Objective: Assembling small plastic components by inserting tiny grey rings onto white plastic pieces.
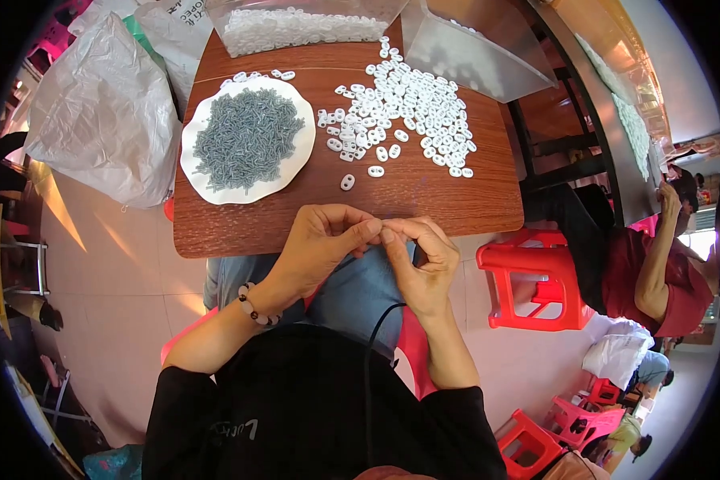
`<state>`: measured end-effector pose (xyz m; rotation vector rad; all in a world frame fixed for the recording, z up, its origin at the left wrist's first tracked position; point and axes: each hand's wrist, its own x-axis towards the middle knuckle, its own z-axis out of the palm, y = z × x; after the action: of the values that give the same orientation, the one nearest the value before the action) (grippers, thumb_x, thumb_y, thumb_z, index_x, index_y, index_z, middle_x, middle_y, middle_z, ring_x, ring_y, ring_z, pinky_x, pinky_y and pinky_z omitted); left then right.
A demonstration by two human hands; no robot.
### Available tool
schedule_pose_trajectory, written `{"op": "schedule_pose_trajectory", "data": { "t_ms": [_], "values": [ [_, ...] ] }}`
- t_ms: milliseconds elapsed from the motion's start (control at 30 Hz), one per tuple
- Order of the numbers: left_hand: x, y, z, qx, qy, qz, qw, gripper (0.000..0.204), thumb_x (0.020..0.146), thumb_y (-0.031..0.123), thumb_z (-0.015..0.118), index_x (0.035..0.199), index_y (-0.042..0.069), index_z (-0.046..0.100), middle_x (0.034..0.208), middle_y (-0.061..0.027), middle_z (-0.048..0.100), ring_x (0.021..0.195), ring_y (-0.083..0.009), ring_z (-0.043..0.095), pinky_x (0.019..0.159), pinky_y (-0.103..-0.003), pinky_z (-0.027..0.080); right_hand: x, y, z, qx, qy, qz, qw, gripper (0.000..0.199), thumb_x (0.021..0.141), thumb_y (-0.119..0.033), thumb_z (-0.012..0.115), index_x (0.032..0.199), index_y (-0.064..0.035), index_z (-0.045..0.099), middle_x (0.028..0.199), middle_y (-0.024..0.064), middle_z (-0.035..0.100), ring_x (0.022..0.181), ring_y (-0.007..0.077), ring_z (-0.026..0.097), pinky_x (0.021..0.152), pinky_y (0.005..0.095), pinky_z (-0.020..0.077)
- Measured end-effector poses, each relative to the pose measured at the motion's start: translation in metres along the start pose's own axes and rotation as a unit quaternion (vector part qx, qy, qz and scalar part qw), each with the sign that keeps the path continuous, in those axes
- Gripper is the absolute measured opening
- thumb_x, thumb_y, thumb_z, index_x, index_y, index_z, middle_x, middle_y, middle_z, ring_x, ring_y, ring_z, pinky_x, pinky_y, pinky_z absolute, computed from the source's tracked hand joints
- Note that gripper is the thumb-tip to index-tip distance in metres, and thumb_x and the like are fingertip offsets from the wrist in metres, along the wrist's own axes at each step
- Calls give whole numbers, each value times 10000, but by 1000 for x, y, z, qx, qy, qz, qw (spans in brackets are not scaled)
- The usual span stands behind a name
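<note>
My left hand (328, 244) and my right hand (420, 256) meet just off the near edge of the wooden table (256, 224). Thumb and forefinger of each are pinched together, their tips nearly touching. Whatever they hold is hidden or too small to make out. Beyond the left hand sits a scalloped white plate (196, 172) heaped with small grey-blue cylindrical pieces (248, 136). Ahead of the right hand lies a spread of small white oval pieces (424, 108), each with two dark holes. One loose white piece (347, 182) rests nearest to my fingers.
At the table's far side stand a clear bin (304, 28) of white pieces and a tilted translucent bin (480, 56). A white plastic bag (104, 112) is to the left. A red stool (528, 280) and a person in a dark red shirt (648, 280) are at the right.
</note>
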<state>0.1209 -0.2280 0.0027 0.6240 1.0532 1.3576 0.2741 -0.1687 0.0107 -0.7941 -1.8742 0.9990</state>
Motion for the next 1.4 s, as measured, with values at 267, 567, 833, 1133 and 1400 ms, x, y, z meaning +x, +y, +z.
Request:
{"op": "schedule_pose_trajectory", "data": {
  "t_ms": [267, 567, 833, 1133, 1400],
  "values": [
    [-1, 2, 1, 18, 17, 23, 999, 169, 906, 185, 622, 914, 16, 632, 798, -8, 630, 656, -49, 517, 588, -182, 416, 0, -9, 2, 211, 16, 232, 949, 164, 869, -21, 639, 1021, 41, 639, 831, 28, 656, 717, 68, 568, 642, 203, 467],
    [-3, -1, 6, 55, 6, 43, 998, 167, 922, 188, 601, 934, 22, 594, 788, 12, 596, 682, -40, 506, 617, -189, 416, -1, -4, -11, 189, -39, 218, 957, 106, 879, -68, 641, 922, 26, 661, 807, 48, 671, 699, 64, 586, 628, 184, 456],
    [-2, -4, 1, 115, -18, 49, 992, 152, 929, 159, 588, 944, 7, 582, 794, 15, 577, 707, -32, 503, 624, -189, 420, -2, -15, -10, 131, -28, 208, 969, 95, 870, -55, 646, 902, 31, 670, 776, 28, 670, 693, 43, 580, 634, 182, 449],
    [-2, -5, 2, 165, -11, 65, 984, 156, 926, 146, 590, 940, -9, 586, 800, 11, 583, 719, -38, 507, 639, -194, 427, -4, -12, -8, 112, -12, 198, 974, 69, 854, -45, 661, 876, 16, 683, 696, -18, 631, 606, 4, 500, 550, 165, 383],
    [-4, -4, 8, 213, 25, 102, 971, 118, 901, 107, 617, 907, -7, 586, 772, 20, 581, 697, -29, 511, 610, -181, 420, -5, -11, -7, 67, -6, 167, 984, 65, 848, -58, 675, 855, 6, 682, 655, -41, 602, 563, -5, 459, 509, 165, 348]
  ]
}}
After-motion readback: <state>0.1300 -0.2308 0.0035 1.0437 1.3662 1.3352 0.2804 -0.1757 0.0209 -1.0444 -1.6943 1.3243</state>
